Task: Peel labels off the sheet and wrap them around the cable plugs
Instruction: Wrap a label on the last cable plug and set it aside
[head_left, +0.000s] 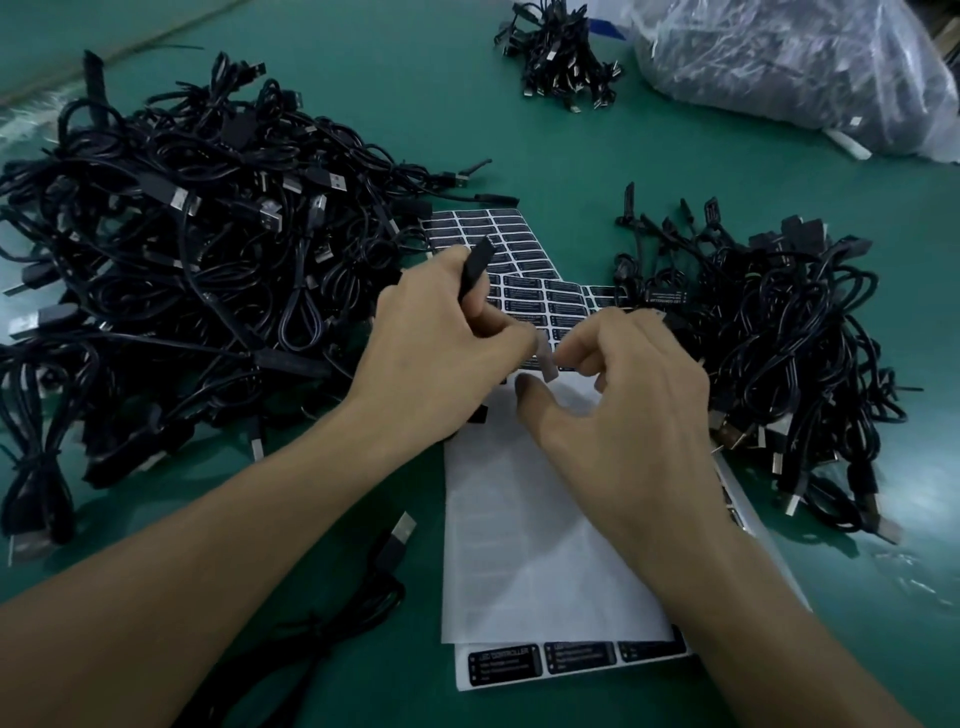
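a small label (548, 365) hangs between both hands, above the label sheet (519, 291) on the green desk (467, 130). the left hand (441, 332) has its fingers curled round a black plug (477, 262). the right hand (623, 395) has curled fingers at the label, but i cannot tell whether they pinch it. the left cable pile (208, 249) and right cable pile (779, 338) flank the sheet.

Across my green table (363, 78), a bulging clear plastic bag (789, 67) lies far right, its contents dark.

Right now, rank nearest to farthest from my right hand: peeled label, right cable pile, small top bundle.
1. Peeled label, at the right hand's fingers.
2. Right cable pile, just beside it.
3. Small top bundle, far off, top centre.
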